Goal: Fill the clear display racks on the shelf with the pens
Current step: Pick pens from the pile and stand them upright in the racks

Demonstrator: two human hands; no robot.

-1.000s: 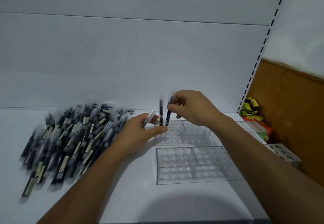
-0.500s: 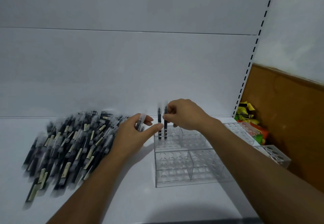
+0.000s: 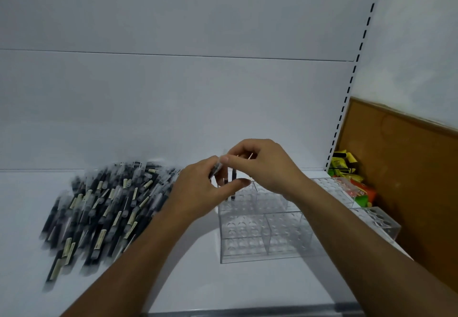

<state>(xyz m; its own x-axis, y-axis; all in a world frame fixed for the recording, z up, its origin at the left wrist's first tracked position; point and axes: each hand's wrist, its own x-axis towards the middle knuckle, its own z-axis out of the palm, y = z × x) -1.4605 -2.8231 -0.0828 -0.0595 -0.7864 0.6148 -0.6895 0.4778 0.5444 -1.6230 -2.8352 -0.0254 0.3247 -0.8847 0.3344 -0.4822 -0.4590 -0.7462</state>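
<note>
**Head view: both hands meet on one pen above the rear rack**

Bare white shelf [image 3: 198,279] runs from the front lip to the front clear plastic rack [image 3: 260,237]. Touching behind it, the rear clear rack [image 3: 270,199] holds two black pens [image 3: 233,187] upright at its left end. Above these, the left hand [image 3: 198,192] grips a tilted black clear-capped pen [image 3: 215,170], cap up. The right hand [image 3: 267,165], half a second ago on a standing pen, now pinches the cap. The loose pen pile [image 3: 106,207] lies left, a bare strip between it and the racks.
</note>
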